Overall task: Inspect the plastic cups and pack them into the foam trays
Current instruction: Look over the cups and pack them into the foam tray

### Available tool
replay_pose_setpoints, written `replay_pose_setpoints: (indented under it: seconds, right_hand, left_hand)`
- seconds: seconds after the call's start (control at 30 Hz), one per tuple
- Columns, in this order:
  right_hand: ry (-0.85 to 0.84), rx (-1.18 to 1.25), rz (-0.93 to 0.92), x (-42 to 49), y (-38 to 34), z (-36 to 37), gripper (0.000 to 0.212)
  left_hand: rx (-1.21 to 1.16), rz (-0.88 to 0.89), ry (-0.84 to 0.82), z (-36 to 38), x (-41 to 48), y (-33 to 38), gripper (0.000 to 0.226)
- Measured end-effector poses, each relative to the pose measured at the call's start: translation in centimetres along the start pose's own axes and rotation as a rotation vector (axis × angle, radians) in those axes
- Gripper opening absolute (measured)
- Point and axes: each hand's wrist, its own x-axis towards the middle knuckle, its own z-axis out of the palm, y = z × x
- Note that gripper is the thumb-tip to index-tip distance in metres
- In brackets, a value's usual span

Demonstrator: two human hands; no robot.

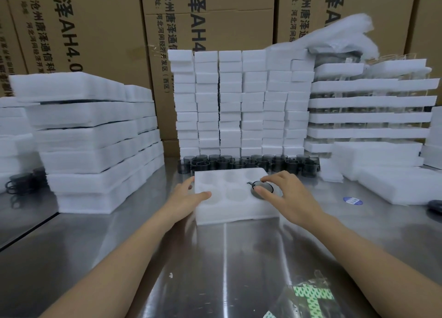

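Observation:
A white foam tray [235,210] with six round pockets lies on the steel table in front of me. One smoky grey plastic cup [263,187] sits in the near right pocket. My right hand [284,195] holds that cup's rim between thumb and fingertips. At the tray's left edge is my left hand [189,194], thumb on top and fingers along the side. A row of loose grey cups [248,163] stands just behind the tray.
Stacks of foam trays [95,145] rise at the left, narrow foam block columns [239,102] behind the cups, packed trays [368,102] at the right. Cardboard boxes [95,25] form the back wall. A clear bag with green print [308,296] lies near me.

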Motion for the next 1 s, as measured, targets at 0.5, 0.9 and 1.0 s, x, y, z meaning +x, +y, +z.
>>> replay_pose_setpoints:
  seconds: [0.5, 0.9, 1.0]
  right_hand:
    - [-0.047, -0.042, 0.005, 0.1, -0.8, -0.6, 0.043]
    - [0.070, -0.030, -0.035, -0.3, -0.4, -0.4, 0.050]
    - [0.031, 0.002, -0.037, 0.1, -0.4, -0.4, 0.037]
  left_hand:
    - [-0.003, 0.019, -0.090, -0.4, 0.6, -1.6, 0.010]
    - [0.019, 0.056, -0.110, -0.3, 1.6, -2.3, 0.018]
    - [0.026, 0.058, -0.119, -0.3, 1.9, -2.5, 0.026]
